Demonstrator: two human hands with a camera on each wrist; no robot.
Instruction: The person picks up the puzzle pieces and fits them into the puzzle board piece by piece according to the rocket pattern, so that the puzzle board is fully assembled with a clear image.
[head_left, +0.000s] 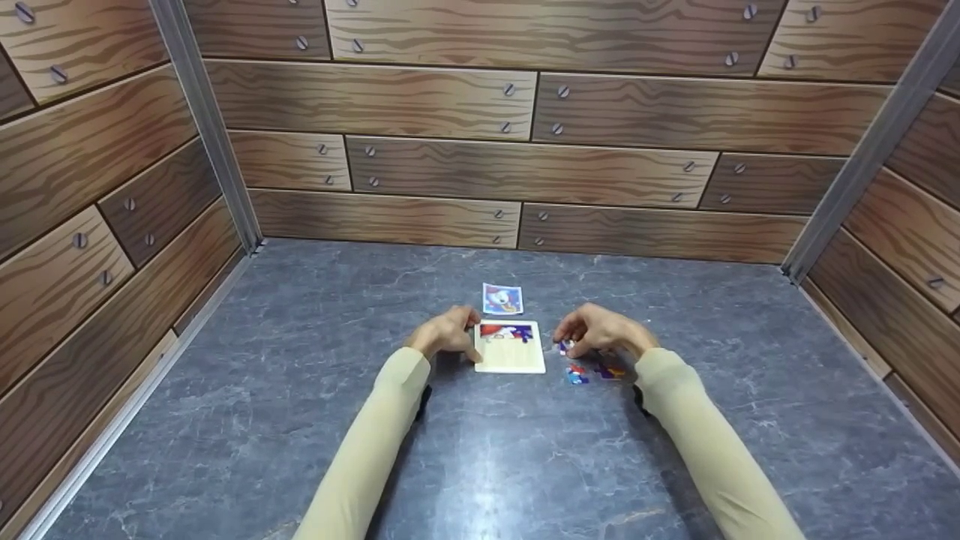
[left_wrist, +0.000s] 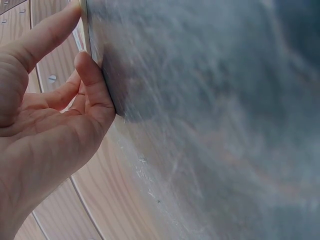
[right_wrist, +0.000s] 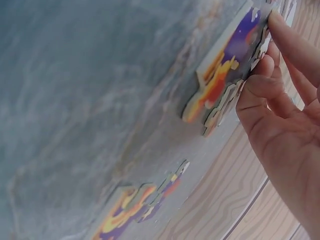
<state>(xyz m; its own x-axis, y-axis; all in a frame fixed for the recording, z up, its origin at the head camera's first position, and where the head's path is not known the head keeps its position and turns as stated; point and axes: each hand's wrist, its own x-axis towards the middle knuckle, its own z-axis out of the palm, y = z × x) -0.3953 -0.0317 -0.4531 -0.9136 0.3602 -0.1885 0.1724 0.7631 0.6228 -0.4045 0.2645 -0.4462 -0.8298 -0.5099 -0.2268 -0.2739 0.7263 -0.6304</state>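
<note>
A pale jigsaw puzzle board (head_left: 510, 358) lies flat on the table, its far strip filled with red, white and purple picture pieces. My left hand (head_left: 448, 331) grips its left side, the thumb near the front corner and the fingers near the back one. To the right of the board, my right hand (head_left: 604, 330) pinches a small white-and-purple puzzle piece (head_left: 564, 348) close to the table. Loose by that hand are a blue-and-red piece (head_left: 577, 375) and a purple-and-orange piece (head_left: 611, 372). Several pieces, including an orange-and-purple one (right_wrist: 220, 75), show beside the fingers in the right wrist view.
Behind the board lies a small picture card (head_left: 502, 298) with a white figure on blue. The grey marbled table (head_left: 300, 390) is walled by wood-patterned panels (head_left: 435, 165) at the back and both sides, with metal posts (head_left: 214, 127) in the corners.
</note>
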